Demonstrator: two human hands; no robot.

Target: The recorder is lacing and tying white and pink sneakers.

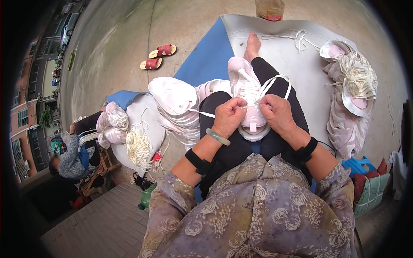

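Observation:
A pale pink and white sneaker (239, 71) rests across my lap, its toe pointing away and its tongue and heel opening towards me. My left hand (231, 115) is pinched at the left edge of the lacing, with a white shoelace (201, 112) trailing out to the left from it. At the right edge my right hand (278, 112) also has its fingers closed on the lace, and a loose loop stands up above that hand. The fingertips hide the upper eyelets. A pale bangle (218, 136) circles my left wrist.
Stacked shoe uppers (174, 101) lie left of my knee; another long stack (344, 129) with bundled white laces (358, 76) lies at right. Red slippers (162, 50) sit on the ground beyond a blue-and-white sheet (206, 51). Another person (73, 157) sits at far left.

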